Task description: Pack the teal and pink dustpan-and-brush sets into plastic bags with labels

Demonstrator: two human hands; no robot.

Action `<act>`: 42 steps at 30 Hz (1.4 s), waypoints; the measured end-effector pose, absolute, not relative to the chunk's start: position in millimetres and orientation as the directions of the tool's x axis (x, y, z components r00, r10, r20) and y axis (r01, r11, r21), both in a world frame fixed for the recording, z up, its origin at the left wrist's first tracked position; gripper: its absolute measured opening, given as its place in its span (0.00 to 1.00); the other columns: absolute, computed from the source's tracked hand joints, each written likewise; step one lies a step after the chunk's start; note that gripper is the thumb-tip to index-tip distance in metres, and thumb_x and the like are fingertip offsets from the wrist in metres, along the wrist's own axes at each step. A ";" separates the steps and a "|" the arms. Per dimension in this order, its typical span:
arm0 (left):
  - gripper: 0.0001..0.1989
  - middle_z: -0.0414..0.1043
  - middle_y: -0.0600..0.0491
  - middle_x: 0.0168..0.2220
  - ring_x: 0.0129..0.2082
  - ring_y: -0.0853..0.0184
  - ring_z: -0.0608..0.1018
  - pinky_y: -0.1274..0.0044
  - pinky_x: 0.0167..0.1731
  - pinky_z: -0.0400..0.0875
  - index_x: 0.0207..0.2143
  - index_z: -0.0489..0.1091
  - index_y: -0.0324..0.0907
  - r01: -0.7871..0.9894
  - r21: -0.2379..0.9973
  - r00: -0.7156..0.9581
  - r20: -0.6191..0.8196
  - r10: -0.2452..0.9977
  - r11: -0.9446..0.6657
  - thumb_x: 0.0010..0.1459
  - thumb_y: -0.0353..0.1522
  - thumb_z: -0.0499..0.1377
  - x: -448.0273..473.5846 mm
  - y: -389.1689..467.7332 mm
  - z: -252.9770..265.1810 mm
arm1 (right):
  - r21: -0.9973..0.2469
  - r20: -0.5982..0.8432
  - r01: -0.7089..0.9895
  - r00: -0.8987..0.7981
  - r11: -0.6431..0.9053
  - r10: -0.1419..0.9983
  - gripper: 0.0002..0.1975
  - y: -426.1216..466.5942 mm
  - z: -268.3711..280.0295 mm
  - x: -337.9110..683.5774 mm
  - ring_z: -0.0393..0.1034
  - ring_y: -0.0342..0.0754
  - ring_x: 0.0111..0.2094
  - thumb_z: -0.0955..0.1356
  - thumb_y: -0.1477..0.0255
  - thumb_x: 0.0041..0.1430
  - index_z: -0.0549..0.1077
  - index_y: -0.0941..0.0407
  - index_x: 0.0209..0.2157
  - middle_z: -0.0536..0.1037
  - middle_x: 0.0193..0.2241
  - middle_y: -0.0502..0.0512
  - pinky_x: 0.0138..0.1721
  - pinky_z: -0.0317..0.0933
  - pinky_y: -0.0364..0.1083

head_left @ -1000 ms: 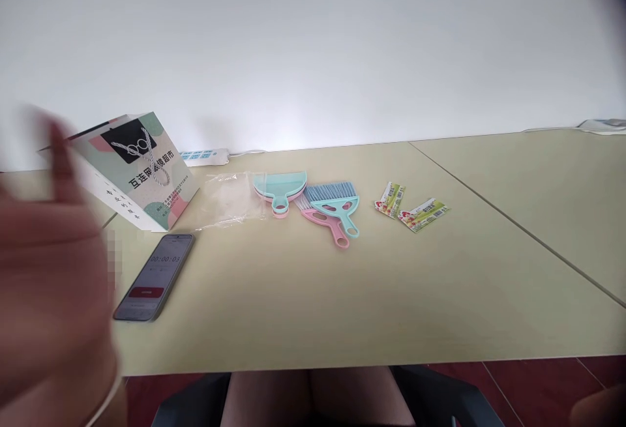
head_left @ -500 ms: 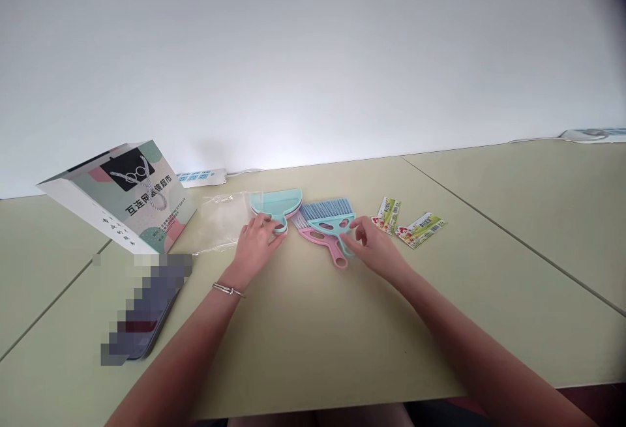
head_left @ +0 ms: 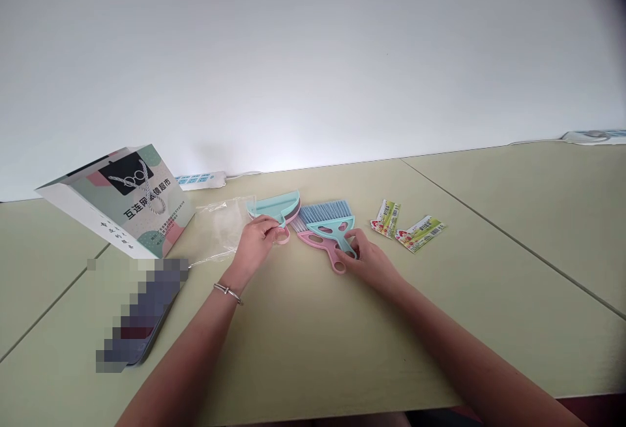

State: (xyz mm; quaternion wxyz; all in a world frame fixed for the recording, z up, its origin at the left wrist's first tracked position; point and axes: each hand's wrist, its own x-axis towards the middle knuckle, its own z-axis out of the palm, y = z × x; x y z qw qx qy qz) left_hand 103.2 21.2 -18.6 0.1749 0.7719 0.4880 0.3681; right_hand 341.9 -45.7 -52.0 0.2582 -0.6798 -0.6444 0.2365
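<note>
My left hand point(head_left: 259, 238) pinches the handle of a teal dustpan point(head_left: 272, 206), which tilts over a pink dustpan point(head_left: 283, 236) beneath it. Most of the pink one is hidden; its looped handle shows by my fingers. To the right, my right hand point(head_left: 364, 254) has its thumb and fingers closed around the handle of a teal brush point(head_left: 331, 226) with blue bristles. Under that lies a pink brush point(head_left: 328, 249) with pale bristles, its ring handle pointing toward me.
A clear plastic bag point(head_left: 220, 228) lies left of the dustpans. Beyond it stands a paper shopping bag point(head_left: 147, 208), with a pixelated phone point(head_left: 147, 316) in front. Two printed cards point(head_left: 421, 233) lie at right. A power strip point(head_left: 203, 180) sits along the wall.
The teal dustpan's handle has lifted, uncovering the pink handle loop. My right hand has closed on the teal brush's handle. The view has shifted slightly.
</note>
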 end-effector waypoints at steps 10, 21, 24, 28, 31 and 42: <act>0.07 0.71 0.52 0.33 0.32 0.70 0.73 0.78 0.31 0.68 0.35 0.71 0.44 0.372 0.521 0.588 0.509 0.629 -0.768 0.59 0.28 0.54 51.1 -34.2 75.7 | -0.849 0.478 0.465 0.470 0.252 0.742 0.16 -37.1 -26.6 371.0 0.64 0.46 0.32 0.63 0.58 0.56 0.62 0.53 0.42 0.67 0.33 0.51 0.33 0.61 0.46; 0.10 0.75 0.48 0.33 0.29 0.68 0.76 0.79 0.28 0.72 0.32 0.76 0.45 -0.002 0.790 0.846 0.327 0.420 -0.613 0.60 0.31 0.54 41.2 -39.4 106.0 | -0.952 -0.246 0.303 -0.847 0.046 0.471 0.22 -17.6 51.1 315.6 0.73 0.50 0.40 0.75 0.64 0.41 0.76 0.55 0.41 0.78 0.38 0.53 0.41 0.66 0.46; 0.12 0.68 0.51 0.53 0.46 0.64 0.74 0.76 0.41 0.72 0.44 0.73 0.51 0.042 0.869 0.615 0.366 0.698 -0.492 0.60 0.32 0.55 35.6 -32.7 83.2 | -0.961 -0.271 0.220 -0.638 -0.166 0.720 0.20 -27.5 33.6 313.5 0.74 0.50 0.38 0.75 0.63 0.40 0.76 0.55 0.38 0.79 0.36 0.52 0.38 0.68 0.46; 0.22 0.54 0.50 0.63 0.55 0.59 0.69 0.65 0.52 0.66 0.58 0.58 0.55 0.041 0.979 0.435 0.161 0.886 -0.198 0.62 0.42 0.49 42.9 -30.3 47.2 | -0.947 -0.295 -0.104 -0.099 -0.305 0.950 0.22 -43.4 -2.7 306.5 0.74 0.53 0.39 0.72 0.60 0.46 0.72 0.52 0.44 0.78 0.41 0.54 0.36 0.70 0.49; 0.26 0.61 0.49 0.59 0.57 0.58 0.67 0.67 0.51 0.66 0.59 0.58 0.51 0.212 0.971 0.418 0.016 0.908 -0.114 0.58 0.44 0.53 58.4 -31.0 25.5 | -0.969 -0.220 -0.131 0.092 -0.207 0.971 0.21 -50.1 -27.8 299.0 0.73 0.54 0.42 0.70 0.58 0.48 0.71 0.52 0.44 0.77 0.44 0.54 0.38 0.70 0.51; 0.22 0.76 0.51 0.39 0.40 0.58 0.75 0.71 0.40 0.69 0.49 0.70 0.41 0.310 0.947 0.265 -0.001 0.964 -0.084 0.55 0.43 0.55 80.9 -36.5 -10.1 | -0.957 0.148 0.259 0.064 0.127 0.987 0.20 -42.9 -29.9 335.1 0.72 0.50 0.33 0.57 0.55 0.61 0.69 0.55 0.40 0.77 0.31 0.55 0.37 0.67 0.51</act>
